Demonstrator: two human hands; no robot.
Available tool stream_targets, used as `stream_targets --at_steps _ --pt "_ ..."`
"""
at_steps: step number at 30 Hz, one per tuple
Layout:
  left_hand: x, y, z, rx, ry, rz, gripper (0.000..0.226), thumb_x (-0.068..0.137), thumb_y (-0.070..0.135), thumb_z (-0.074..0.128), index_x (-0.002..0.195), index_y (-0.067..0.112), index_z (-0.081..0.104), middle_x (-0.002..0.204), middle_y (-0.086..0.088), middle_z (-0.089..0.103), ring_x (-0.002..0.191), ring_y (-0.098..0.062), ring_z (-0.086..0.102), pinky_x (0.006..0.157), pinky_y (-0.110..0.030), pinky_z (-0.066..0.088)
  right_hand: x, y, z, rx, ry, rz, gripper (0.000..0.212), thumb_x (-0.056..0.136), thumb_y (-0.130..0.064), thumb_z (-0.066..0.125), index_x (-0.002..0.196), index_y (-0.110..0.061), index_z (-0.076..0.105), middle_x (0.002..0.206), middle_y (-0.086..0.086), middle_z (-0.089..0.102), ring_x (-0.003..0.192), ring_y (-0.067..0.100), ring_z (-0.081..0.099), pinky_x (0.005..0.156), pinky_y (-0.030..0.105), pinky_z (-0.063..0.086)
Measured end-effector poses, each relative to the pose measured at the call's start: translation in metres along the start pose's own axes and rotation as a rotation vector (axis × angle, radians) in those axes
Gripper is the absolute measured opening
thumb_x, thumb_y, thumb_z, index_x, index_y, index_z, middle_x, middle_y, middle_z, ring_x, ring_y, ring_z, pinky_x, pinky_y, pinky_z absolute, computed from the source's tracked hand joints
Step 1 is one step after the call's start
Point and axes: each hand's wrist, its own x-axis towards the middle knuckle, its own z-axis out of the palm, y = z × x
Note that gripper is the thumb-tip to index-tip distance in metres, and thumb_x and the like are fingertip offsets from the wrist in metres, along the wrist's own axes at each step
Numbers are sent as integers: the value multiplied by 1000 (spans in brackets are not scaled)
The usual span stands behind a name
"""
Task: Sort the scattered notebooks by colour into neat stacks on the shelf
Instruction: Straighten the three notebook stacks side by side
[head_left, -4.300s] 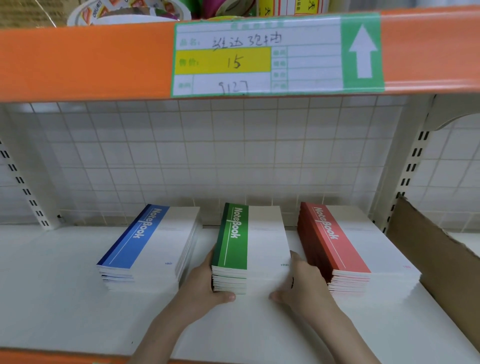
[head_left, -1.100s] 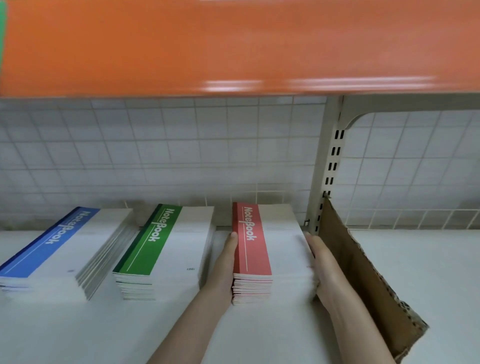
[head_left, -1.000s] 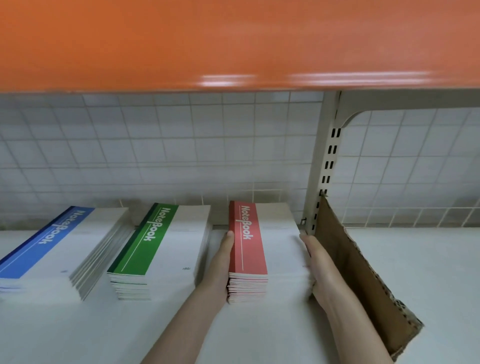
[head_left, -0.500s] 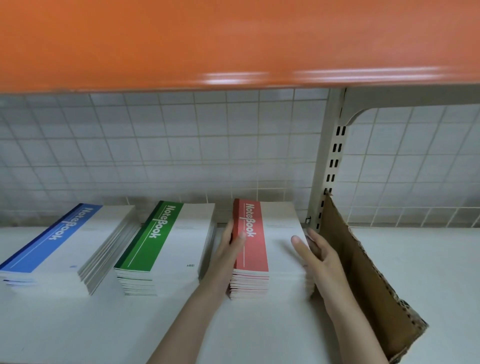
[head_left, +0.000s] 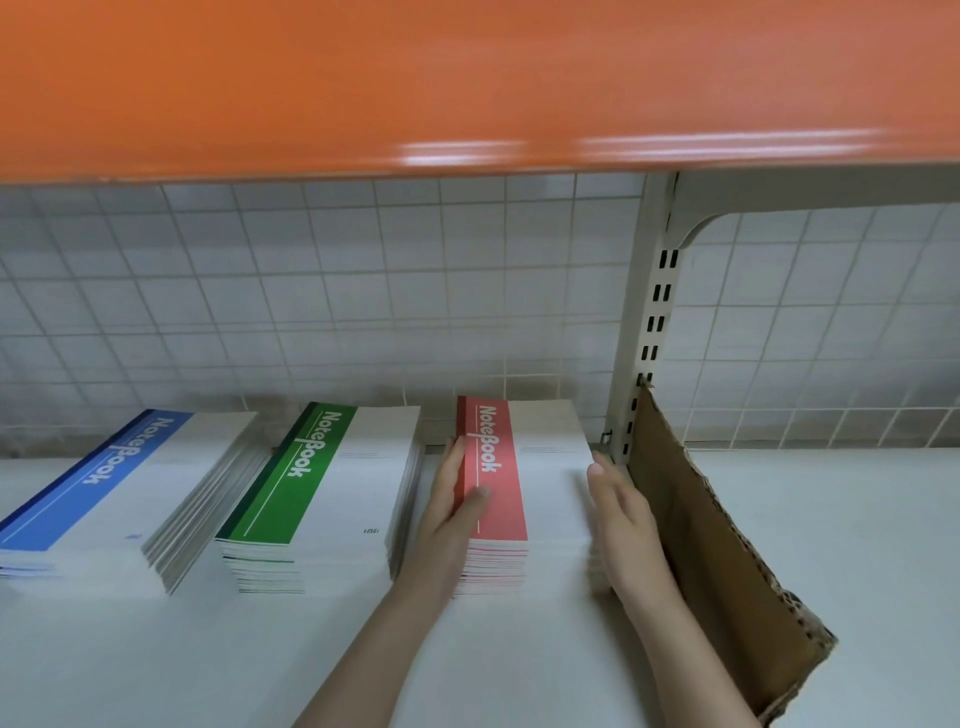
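Three notebook stacks stand side by side on the white shelf (head_left: 519, 665). The blue stack (head_left: 119, 493) is at the left with its edges fanned out. The green stack (head_left: 332, 493) is in the middle. The red stack (head_left: 545, 483) is at the right. My left hand (head_left: 452, 514) lies flat against the red stack's left side, thumb resting on the top cover. My right hand (head_left: 621, 525) presses with straight fingers against the stack's right side.
A brown cardboard divider (head_left: 717, 561) stands just right of my right hand, leaning against a slotted metal upright (head_left: 649, 322). A white wire grid (head_left: 311, 291) backs the shelf. An orange shelf beam (head_left: 467, 78) hangs overhead. More white shelf lies beyond the divider.
My hands went from the green stack to the red stack. In the last second they stayed on the red stack's sides, and my left thumb came up onto its cover.
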Motion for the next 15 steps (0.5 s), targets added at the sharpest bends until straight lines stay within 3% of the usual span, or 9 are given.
stream_targets --at_steps 3,5,9,12,15 --pt "-3 2 -1 55 -6 -16 46 90 22 58 126 47 44 113 22 63 95 1 66 68 -12 51 -2 -2 -2 6 38 8 25 99 -19 45 92 -32 66 89 -26 69 86 -14 61 68 -1 42" --pt "-5 5 -5 152 -33 3 58 78 35 69 126 51 42 115 24 62 99 3 64 71 -12 51 -5 -3 -8 12 47 36 14 92 -24 58 102 -27 66 93 -22 71 89 -12 63 67 1 44" --pt "-6 4 -16 354 -202 26 108 60 36 87 142 53 19 132 29 48 117 8 51 83 -14 50 -6 -6 -18 82 -224 147 59 69 -17 83 123 -19 58 109 -3 71 100 12 68 71 16 52" --pt "-9 1 -21 392 -226 29 112 59 34 88 137 62 14 138 32 40 122 10 47 84 -12 48 -6 -6 -22 45 -322 138 80 61 -5 83 132 -18 48 118 -3 67 109 9 63 78 16 51" --pt "-10 1 -22 409 -205 25 108 58 38 87 132 67 15 138 35 37 122 13 45 86 -9 46 -6 -6 -24 11 -365 125 85 63 7 82 135 -19 44 120 -5 65 112 8 60 81 17 50"
